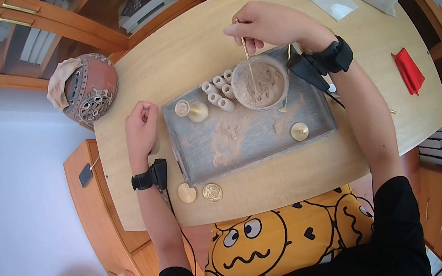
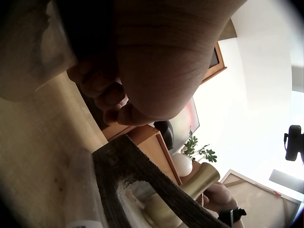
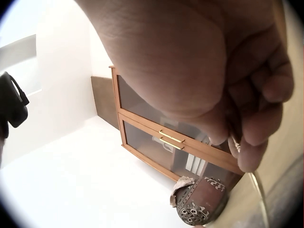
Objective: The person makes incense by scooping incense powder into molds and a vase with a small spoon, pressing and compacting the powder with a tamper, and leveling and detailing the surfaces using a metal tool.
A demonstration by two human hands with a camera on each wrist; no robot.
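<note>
My right hand is above the back of the tray, pinching a thin brass rod-like tool between thumb and fingers. The tool points down, its lower end in the brown powder of a translucent bowl. In the right wrist view the fingers curl round the tool's twisted shank. My left hand rests on the table left of the tray with loosely curled fingers and nothing seen in them. The bowl stands on a grey wooden tray strewn with powder, beside several beige tubes.
A brass vase stands at the tray's left, a round brass piece at its right front. Two brass discs, one plain and one patterned, lie before it. A red pouch lies right; a decorated pot stands back left.
</note>
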